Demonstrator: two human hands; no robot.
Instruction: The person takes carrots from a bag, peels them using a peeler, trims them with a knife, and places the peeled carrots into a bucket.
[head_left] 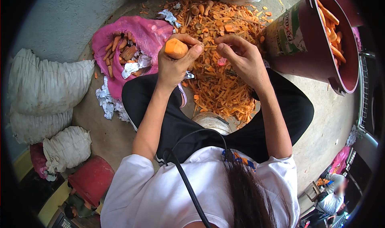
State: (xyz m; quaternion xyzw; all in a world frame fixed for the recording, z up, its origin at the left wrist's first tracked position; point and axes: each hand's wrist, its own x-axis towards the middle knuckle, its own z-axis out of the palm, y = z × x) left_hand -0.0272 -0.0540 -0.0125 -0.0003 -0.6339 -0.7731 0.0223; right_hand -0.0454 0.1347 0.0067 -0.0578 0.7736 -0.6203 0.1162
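My left hand (pixel 176 63) is wrapped round a carrot (pixel 175 47), whose bright orange cut end points up towards me. Close by on the right, my right hand (pixel 242 57) is closed, thumb and fingers drawn together. A small pinkish-red thing (pixel 221 61) shows just below its fingertips; I cannot make out whether it is held. Beneath both hands spreads a large heap of orange carrot peelings (pixel 220 83). Left of my left hand, a pink mesh sack (pixel 154 35) lies open with unpeeled carrots (pixel 120 51) and crumpled paper in it.
A tall maroon bucket (pixel 321 35) of peeled carrots (pixel 333 35) stands tilted at the right. Stuffed white sacks (pixel 48 83) lean by the left wall, with a red bucket (pixel 92 180) behind. Another person (pixel 331 200) sits at lower right. Crumpled paper (pixel 106 101) lies beside my knee.
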